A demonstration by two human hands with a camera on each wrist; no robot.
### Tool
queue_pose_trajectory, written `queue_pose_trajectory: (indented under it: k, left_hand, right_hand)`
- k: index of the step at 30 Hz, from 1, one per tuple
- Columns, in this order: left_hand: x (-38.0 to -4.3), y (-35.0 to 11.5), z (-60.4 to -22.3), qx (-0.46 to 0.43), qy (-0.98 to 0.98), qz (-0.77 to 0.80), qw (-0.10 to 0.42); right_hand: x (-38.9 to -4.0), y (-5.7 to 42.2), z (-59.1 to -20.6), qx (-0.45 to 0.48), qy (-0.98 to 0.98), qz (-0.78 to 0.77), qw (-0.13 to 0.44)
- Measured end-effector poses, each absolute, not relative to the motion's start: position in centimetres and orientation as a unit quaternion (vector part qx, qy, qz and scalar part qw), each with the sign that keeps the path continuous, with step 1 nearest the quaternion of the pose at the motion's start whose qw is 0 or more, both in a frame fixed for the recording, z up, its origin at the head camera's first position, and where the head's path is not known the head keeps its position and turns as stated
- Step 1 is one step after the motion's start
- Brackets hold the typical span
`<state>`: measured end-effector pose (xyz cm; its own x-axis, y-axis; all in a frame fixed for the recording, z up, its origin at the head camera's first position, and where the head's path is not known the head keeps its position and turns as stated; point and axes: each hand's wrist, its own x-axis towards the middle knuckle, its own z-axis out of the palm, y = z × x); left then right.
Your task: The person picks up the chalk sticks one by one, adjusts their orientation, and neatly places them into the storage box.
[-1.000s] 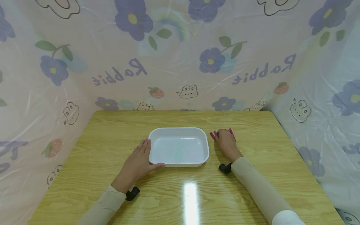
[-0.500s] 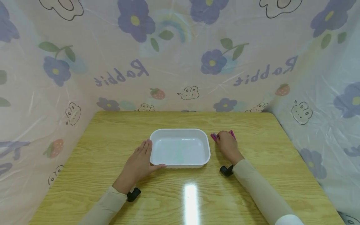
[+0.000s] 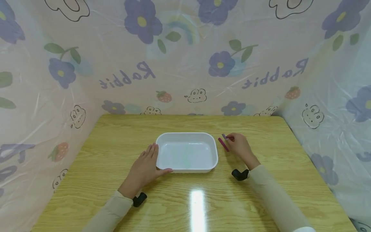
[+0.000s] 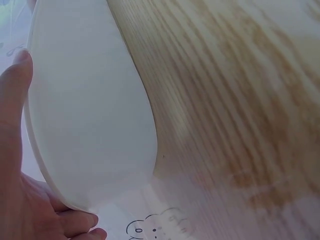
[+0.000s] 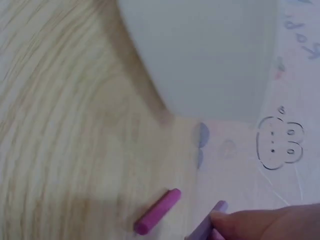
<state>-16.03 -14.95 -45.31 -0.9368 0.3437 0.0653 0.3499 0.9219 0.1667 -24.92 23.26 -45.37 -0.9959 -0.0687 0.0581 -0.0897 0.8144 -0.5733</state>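
Observation:
A white rectangular tray [image 3: 186, 156] stands mid-table. My left hand [image 3: 144, 166] rests against its near left corner, fingers straight along the left side and thumb along the front rim. To the right of the tray, my right hand [image 3: 240, 146] pinches a short purple chalk-like stick [image 5: 205, 224] between thumb and fingers. Beside it a magenta stick [image 3: 223, 144] of the same kind lies on the table. Just under the thumb in the right wrist view, a bit of pink [image 5: 217, 234] shows, mostly hidden by the hand.
The wood-grain table [image 3: 121, 129] is enclosed at the back and sides by a plastic sheet [image 3: 179, 74] printed with flowers and rabbits. Black camera mounts [image 3: 240, 175] sit at both wrists. A bright light reflection lies on the table's near part.
My right hand has shifted slightly right and lifted its fingers around the purple stick. The magenta stick at left shows more fully; the one right of the hand is out of sight.

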Motion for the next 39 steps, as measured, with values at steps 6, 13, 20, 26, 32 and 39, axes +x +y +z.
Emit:
queue_pose_trajectory:
  k: [6,13,20,26,32,39]
  left_hand:
    - [-16.1,-14.9,-45.1,-0.176,-0.980,-0.088,0.021]
    - [-16.1,-14.9,-45.2,-0.173,-0.981,-0.086,0.016]
    - [-16.1,-14.9,-45.4,-0.175,-0.981,-0.085,0.017]
    - [-15.9,-14.9,-45.3,-0.174,-0.981,-0.090,0.016]
    - [-15.8,-14.9,-45.2,-0.174,-0.980,-0.093,0.019]
    - [-15.8,-14.9,-45.2,-0.178,-0.979,-0.092,0.024]
  right_hand:
    - [-24.8,24.0,-44.3,0.025,-0.911,0.410,-0.039]
    - [-24.6,24.3,-43.5,-0.002,-0.827,0.550,-0.115]
    - [-24.3,23.9,-43.0,0.007,-0.730,0.662,-0.169]
    - [-24.0,23.4,-42.5,0.023,-0.636,0.740,-0.217]
    - [-23.9,22.8,-42.2,0.031,-0.590,0.768,-0.249]
    - [-23.7,22.0,-41.9,0.034,-0.543,0.796,-0.265]
